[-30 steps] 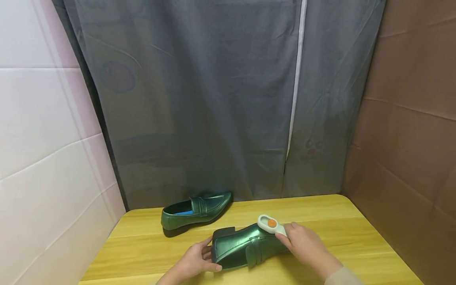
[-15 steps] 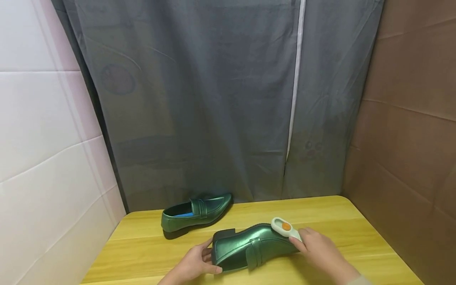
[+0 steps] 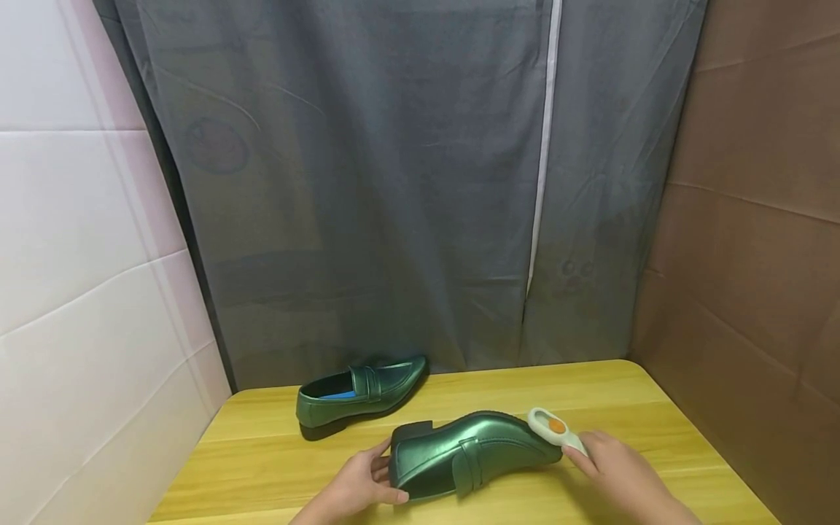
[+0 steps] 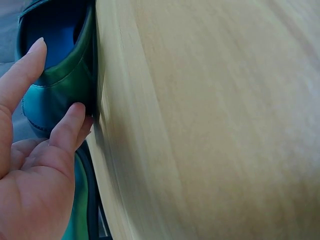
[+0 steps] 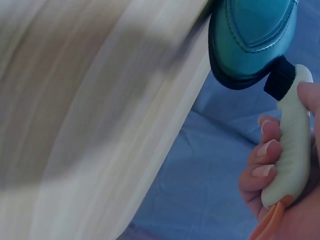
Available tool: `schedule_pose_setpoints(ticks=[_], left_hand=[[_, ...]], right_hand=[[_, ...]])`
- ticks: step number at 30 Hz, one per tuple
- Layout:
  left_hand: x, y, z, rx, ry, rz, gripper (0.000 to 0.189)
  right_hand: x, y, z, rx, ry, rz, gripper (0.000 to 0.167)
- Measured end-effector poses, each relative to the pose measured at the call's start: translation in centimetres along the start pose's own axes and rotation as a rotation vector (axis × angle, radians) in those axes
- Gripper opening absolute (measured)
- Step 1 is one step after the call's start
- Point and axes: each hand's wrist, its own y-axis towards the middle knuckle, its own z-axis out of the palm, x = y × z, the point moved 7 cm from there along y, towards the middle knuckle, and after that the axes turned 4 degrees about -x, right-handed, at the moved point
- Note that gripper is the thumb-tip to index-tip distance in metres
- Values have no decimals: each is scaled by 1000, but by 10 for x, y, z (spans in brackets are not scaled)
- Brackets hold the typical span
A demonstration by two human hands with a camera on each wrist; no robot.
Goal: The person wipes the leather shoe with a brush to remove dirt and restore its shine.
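A metallic green loafer (image 3: 482,448) lies tilted on its side on the table, sole facing away and toe to the right. My left hand (image 3: 357,477) holds it by the heel; in the left wrist view the thumb reaches over the opening and the fingers (image 4: 70,125) press the back. My right hand (image 3: 620,467) grips a pale shoe brush (image 3: 554,427) with an orange dot. In the right wrist view, fingers wrap its handle (image 5: 295,155), and the black bristles (image 5: 281,79) touch the toe's edge. An orange strap (image 5: 272,217) hangs from the handle end.
A matching green loafer (image 3: 361,394) stands upright at the back left of the yellow wooden table (image 3: 275,452). A grey curtain (image 3: 394,182) hangs behind the table. White panels (image 3: 98,292) flank the left, a brown cloth (image 3: 755,219) the right.
My right hand has slid the brush rightward along the shoe's upper edge, from its middle to the toe. The left hand and both shoes stay in place.
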Motion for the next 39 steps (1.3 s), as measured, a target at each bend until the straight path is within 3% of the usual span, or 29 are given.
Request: schedule_pose_setpoints(ticks=[14, 39], left_hand=[[-1, 0, -1, 1, -1, 4, 109], [-1, -2, 1, 13, -19, 17, 109]], right_hand=[[-20, -11, 1, 14, 75, 13, 35], [-7, -12, -3, -12, 37, -13, 27]])
